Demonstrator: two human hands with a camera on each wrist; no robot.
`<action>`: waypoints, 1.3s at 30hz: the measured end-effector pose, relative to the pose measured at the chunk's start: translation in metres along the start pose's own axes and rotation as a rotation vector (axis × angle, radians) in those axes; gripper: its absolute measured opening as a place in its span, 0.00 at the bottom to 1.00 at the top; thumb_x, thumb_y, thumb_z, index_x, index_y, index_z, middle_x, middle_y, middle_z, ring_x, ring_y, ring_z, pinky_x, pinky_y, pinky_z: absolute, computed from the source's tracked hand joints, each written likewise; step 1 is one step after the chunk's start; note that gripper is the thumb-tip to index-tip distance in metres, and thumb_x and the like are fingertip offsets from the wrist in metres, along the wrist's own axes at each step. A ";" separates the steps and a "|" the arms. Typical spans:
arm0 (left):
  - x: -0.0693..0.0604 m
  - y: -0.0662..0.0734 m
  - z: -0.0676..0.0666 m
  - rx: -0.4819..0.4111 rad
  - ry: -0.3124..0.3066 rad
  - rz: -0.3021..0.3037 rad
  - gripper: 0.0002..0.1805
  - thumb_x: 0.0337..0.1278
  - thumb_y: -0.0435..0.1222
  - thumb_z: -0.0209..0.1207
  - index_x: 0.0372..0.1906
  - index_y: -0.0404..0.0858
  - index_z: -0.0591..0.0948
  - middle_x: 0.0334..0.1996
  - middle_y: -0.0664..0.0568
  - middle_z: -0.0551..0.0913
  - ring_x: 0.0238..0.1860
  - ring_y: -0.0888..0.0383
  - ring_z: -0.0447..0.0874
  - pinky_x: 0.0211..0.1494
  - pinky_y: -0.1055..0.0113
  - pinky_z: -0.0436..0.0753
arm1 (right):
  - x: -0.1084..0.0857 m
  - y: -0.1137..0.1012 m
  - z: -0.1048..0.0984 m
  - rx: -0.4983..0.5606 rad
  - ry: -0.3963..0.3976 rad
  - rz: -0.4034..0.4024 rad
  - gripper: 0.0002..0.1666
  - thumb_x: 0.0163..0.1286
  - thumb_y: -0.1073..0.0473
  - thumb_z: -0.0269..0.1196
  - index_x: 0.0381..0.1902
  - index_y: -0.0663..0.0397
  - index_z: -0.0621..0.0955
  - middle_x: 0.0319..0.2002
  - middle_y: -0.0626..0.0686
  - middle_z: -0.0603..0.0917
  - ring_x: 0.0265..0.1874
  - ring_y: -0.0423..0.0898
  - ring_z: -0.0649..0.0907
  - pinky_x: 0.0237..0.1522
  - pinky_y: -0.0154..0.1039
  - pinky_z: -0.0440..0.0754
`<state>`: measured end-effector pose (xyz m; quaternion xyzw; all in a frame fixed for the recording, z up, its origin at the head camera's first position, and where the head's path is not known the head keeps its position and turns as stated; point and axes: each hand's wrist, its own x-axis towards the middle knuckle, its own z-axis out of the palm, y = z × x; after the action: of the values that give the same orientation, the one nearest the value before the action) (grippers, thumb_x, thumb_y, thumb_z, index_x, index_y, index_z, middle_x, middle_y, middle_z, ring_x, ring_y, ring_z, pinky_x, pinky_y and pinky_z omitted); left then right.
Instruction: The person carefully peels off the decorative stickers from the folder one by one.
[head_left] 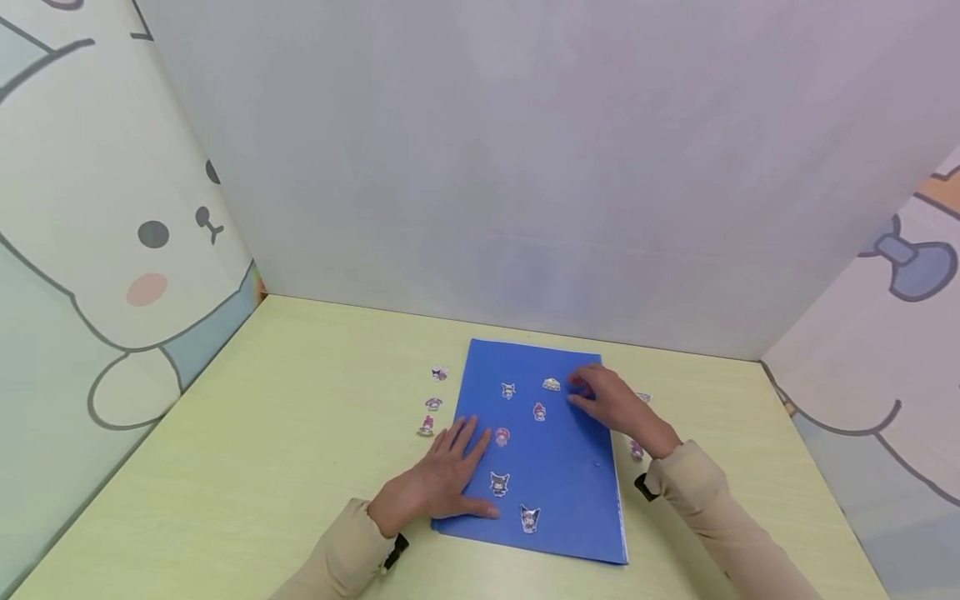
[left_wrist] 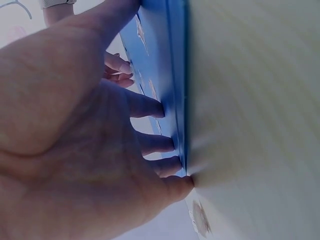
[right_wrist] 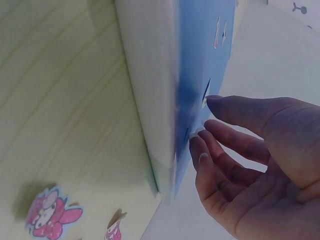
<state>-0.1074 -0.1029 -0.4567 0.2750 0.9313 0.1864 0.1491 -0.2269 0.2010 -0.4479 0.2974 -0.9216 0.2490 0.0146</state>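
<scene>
A blue folder (head_left: pixel 558 467) lies on the table with several cartoon stickers on its cover. My left hand (head_left: pixel 442 479) rests on the folder's left edge, fingers and thumb spread; in the left wrist view the little finger reaches the table beside it. Over the upper right of the cover is my right hand (head_left: pixel 611 402), fingers loosely bent. No object shows between thumb and fingers in the right wrist view. Just left of its fingertips sits a small yellow-and-white sticker (head_left: pixel 552 384). Lower on the cover are a dark-eared sticker (head_left: pixel 499 483) and a similar one (head_left: pixel 529 518).
Left of the folder, loose stickers lie on the pale yellow table (head_left: pixel 315 417), one of them a pink-hooded figure (head_left: pixel 427 426). More stickers, including a pink one (head_left: pixel 637 449), lie to the right, partly behind my right arm. A grey wall (head_left: pixel 510 167) stands behind the table.
</scene>
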 end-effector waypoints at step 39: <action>0.000 0.004 -0.002 0.039 -0.002 -0.015 0.59 0.56 0.61 0.69 0.80 0.32 0.56 0.80 0.32 0.49 0.80 0.34 0.44 0.78 0.39 0.51 | 0.022 -0.005 0.014 -0.002 -0.036 0.010 0.07 0.72 0.70 0.63 0.46 0.66 0.79 0.44 0.64 0.80 0.47 0.61 0.83 0.48 0.57 0.82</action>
<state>-0.1062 -0.1003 -0.4530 0.2710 0.9367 0.1666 0.1462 -0.2407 0.1789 -0.4544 0.2971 -0.9235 0.2427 -0.0030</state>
